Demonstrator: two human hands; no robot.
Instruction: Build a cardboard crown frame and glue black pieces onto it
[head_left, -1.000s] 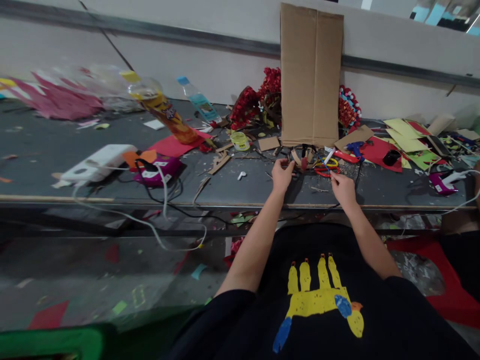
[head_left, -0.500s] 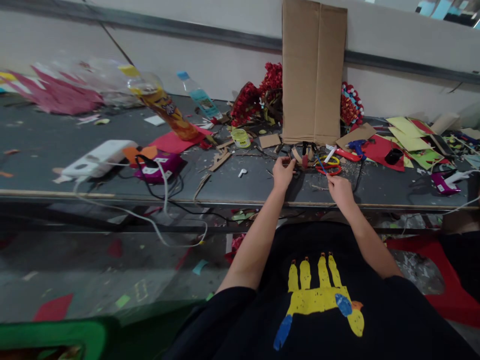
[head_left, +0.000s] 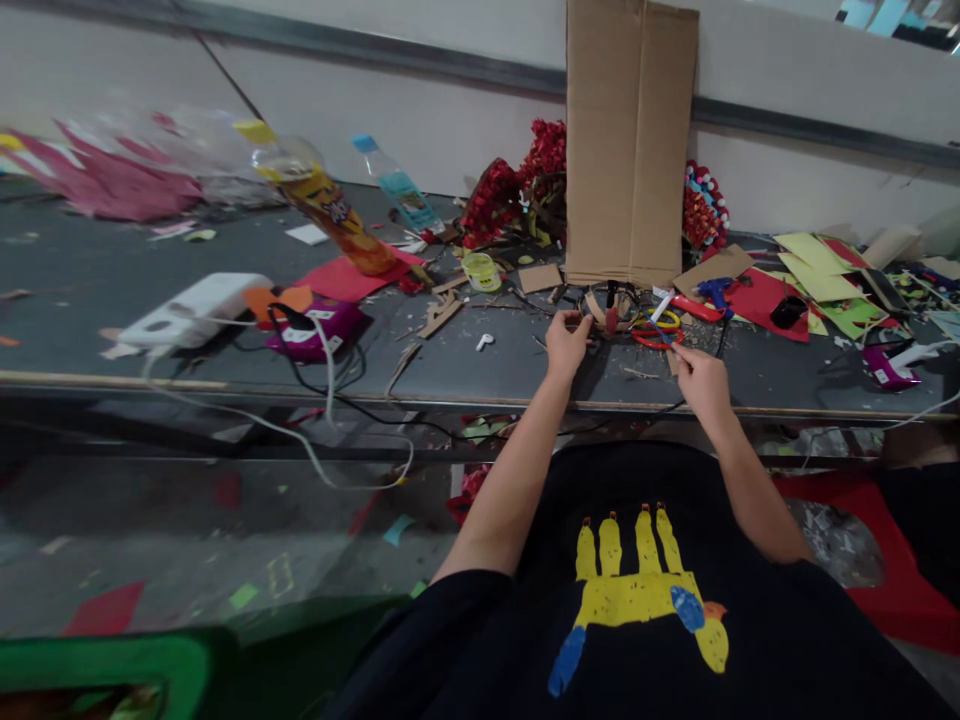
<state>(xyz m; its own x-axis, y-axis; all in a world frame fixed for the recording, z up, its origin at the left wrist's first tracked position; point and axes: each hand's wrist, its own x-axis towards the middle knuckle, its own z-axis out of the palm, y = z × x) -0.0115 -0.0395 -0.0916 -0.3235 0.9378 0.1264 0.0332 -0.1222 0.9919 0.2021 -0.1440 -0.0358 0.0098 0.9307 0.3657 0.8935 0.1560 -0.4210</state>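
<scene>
My left hand [head_left: 568,345] is closed at the left edge of a small brown and black piece of work [head_left: 604,312], thumb and fingertips pinching it. Part of this piece is hidden by the fingers. A thin blue stick [head_left: 666,337] is pinched in my right hand [head_left: 703,382], its far end pointing up and left. Beyond that stick lie red and yellow loops [head_left: 658,328], perhaps scissor handles; I cannot tell. A small tan scrap [head_left: 673,362] shows beside my right fingertips.
Behind the hands stands a tall cardboard sheet [head_left: 628,150]. A blue glue gun [head_left: 716,292] lies right of it near coloured paper [head_left: 817,268]. To the left are a yellow-lidded tub [head_left: 481,272], a white earbud [head_left: 485,341], a drink bottle [head_left: 330,205] and a power strip [head_left: 191,312] with cables.
My right hand has moved right and slightly toward me, drawing the blue stick along. The tan scrap beside it now shows. My left hand stays nearly where it was.
</scene>
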